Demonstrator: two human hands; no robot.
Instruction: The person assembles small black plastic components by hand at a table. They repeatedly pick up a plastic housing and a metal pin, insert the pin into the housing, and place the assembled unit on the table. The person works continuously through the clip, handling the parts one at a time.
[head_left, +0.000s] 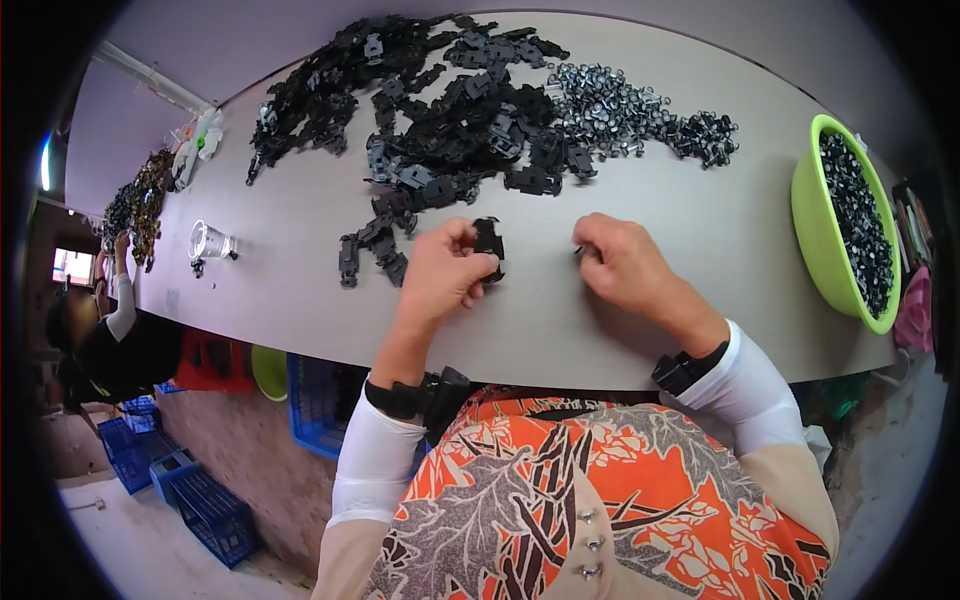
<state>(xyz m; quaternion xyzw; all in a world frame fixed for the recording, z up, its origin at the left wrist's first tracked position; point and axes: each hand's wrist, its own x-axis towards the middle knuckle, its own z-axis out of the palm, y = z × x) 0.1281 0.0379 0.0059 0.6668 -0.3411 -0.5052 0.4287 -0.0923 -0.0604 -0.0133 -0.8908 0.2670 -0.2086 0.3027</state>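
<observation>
My left hand [438, 268] is closed, thumb and fingers pinching a flat black plastic part [488, 247] with notched edges, which looks like a toy car chassis. It is held just above the table in front of me. To its right, my right hand [628, 262] is closed in a pinch, with a tiny dark piece [579, 249] at the fingertips, too small to name. Beyond my hands spreads a heap of similar black plastic parts [460, 130]. A few lie loose [378, 243] just left of my left hand. Farther right sits a pile of small shiny silver and black pieces [610, 105].
A green basin [808, 200] full of small dark pieces stands at the table's right end. On the left is a clear plastic cup [208, 240] with small bits beside it. Another person [110, 310] works at the far left. Blue crates [215, 515] stand below.
</observation>
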